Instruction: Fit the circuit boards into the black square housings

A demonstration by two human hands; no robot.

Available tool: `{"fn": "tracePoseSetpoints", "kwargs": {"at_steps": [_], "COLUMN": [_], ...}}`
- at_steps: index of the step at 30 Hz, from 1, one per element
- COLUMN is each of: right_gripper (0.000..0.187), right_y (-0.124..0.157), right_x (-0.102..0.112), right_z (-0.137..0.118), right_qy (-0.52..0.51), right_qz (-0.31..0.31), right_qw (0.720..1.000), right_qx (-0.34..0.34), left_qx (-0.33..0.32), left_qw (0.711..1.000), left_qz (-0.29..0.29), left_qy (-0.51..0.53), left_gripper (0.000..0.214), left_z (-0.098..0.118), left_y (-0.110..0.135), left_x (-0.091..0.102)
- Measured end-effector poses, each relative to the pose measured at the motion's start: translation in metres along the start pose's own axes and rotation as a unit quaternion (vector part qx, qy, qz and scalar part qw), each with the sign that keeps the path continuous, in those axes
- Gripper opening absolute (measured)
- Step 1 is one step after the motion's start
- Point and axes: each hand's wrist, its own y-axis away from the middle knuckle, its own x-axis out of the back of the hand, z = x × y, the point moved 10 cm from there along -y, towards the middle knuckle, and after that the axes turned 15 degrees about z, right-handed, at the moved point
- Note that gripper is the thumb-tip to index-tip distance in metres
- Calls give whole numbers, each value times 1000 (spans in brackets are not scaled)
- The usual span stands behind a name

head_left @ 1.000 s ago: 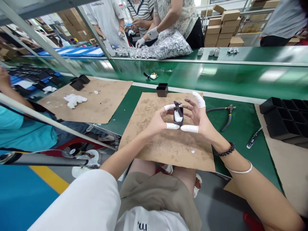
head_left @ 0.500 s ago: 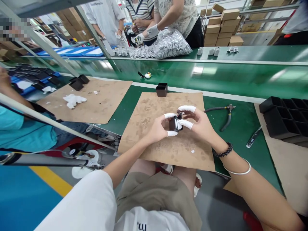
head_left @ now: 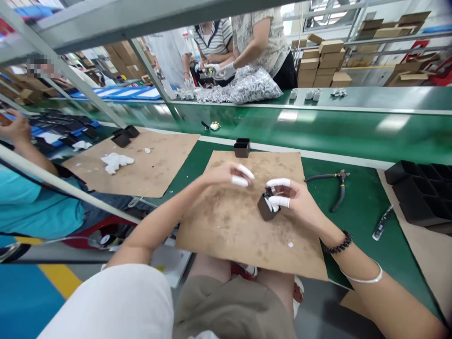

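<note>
My right hand [head_left: 294,195], with white finger covers on thumb and finger, pinches the top of a small black box [head_left: 267,207] over the cardboard sheet [head_left: 226,221]. White material and small dark parts show in the box's mouth; their kind is too small to tell. To the left and a little farther off, my left hand [head_left: 233,176] hangs over the cardboard with its covered fingers apart and nothing between them. Ahead of it, at the sheet's far edge, stand black boxes [head_left: 242,149] of the same sort.
Diagonal cutters [head_left: 337,183] and a small pen-like tool [head_left: 382,223] lie on the green bench at right, near stacked black boxes [head_left: 416,188]. A small part with wires [head_left: 214,125] sits beyond the sheet. Co-workers stand across the line by a bag of silvery parts [head_left: 256,85]; another sits at left.
My left hand has let go of the black box and moved left and away from me. The box stays in my right hand, now tilted. The camera view has shifted upward.
</note>
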Motion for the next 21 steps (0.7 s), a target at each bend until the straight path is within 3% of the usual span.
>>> {"fn": "tracePoseSetpoints", "kwargs": {"at_steps": [1,2,4,6,10,14,17,21], "right_gripper": [41,41,37,34,31,32,36,41], "right_y": [1,2,4,7,12,15,16,16], "right_x": [-2,-4,-5,-3,1,3,4,5], "right_z": [4,6,5,2,-2,5,12,15], "right_qy": [-2,3,33,80,160,158,141,123], "right_qz": [-5,-8,-6,-2,-2,-12,2,14], "right_qw": [1000,1000,999,996,985,987,989,990], "right_qx": [-11,-15,4,31,57,12,-42,-65], "left_qx": [31,63,81,82,107,157,174,163], "left_qw": [989,951,910,887,856,826,806,789], "left_qz": [121,235,301,320,325,331,332,326], "left_qy": [-81,-190,-272,-323,-388,-429,-458,-495], "left_gripper": [36,36,48,54,44,40,41,40], "left_z": [-20,-36,-54,-70,-109,-141,-145,-124], "left_y": [-26,-44,-76,-99,-122,-133,-135,-123], "left_x": [51,103,163,199,230,247,254,246]}}
